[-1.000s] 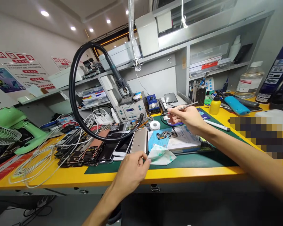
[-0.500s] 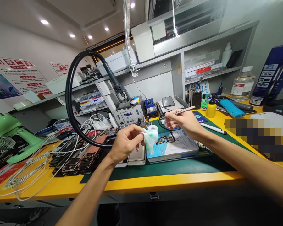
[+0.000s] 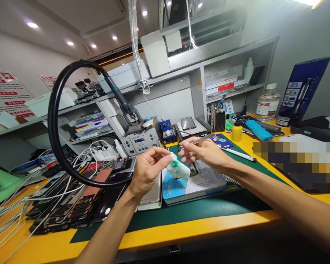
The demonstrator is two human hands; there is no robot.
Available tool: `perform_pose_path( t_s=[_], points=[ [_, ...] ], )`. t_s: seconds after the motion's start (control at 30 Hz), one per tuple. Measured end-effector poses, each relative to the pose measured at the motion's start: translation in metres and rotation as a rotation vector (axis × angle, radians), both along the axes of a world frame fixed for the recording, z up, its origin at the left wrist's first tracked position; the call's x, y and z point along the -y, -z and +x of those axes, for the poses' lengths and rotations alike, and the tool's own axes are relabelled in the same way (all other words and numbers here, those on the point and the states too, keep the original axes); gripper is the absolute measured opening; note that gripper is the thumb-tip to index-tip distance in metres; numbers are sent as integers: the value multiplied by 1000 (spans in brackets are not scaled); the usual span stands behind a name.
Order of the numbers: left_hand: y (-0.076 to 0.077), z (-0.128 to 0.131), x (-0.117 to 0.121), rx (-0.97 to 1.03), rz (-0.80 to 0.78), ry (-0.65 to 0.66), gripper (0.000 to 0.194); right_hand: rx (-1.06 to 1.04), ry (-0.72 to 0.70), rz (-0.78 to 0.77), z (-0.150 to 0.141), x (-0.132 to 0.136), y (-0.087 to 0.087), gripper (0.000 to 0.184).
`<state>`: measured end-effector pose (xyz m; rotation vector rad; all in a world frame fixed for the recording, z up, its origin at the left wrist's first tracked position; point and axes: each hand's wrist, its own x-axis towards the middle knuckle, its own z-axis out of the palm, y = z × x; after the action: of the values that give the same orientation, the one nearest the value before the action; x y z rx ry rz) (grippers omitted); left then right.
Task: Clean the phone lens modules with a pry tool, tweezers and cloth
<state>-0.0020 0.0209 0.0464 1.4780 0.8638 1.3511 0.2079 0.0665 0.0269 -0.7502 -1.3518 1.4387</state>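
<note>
My left hand (image 3: 151, 168) pinches a white tissue (image 3: 180, 169) with green stains between thumb and fingers. The tissue hangs folded in the air over a thick book (image 3: 192, 190) with a blue and white cover. My right hand (image 3: 200, 151) holds metal tweezers (image 3: 205, 138) between thumb and fingers, their visible end pointing right; the other fingers are curled loosely near the tissue. Small camera-like parts lie on the book, mostly hidden behind the tissue and my right hand. A gold phone (image 3: 151, 194) lies left of the book, partly covered by my left hand.
On the green mat (image 3: 203, 211) lies a white pen-like tool (image 3: 239, 154). Stacked phone parts (image 3: 71, 201) and white cables (image 3: 16, 205) fill the left. A black looped hose (image 3: 53, 121) arches from a rework station (image 3: 140, 141). A yellow bottle (image 3: 237, 131) stands at right.
My left hand has lifted the tissue from the book's front edge and carried it up and right, close to my right hand. My right hand keeps the tweezers. The view has shifted right.
</note>
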Motion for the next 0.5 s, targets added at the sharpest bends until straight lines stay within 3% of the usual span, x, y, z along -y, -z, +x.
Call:
perform_pose_path(
  t_s=[0.23,0.5],
  points=[
    [6,10,-11,52,-120,81,39,-53,-81,-132,1,-1,1,27],
    [6,6,-3,155,-145,118,31,-79,-183,-240,3,3,1,29]
  ],
)
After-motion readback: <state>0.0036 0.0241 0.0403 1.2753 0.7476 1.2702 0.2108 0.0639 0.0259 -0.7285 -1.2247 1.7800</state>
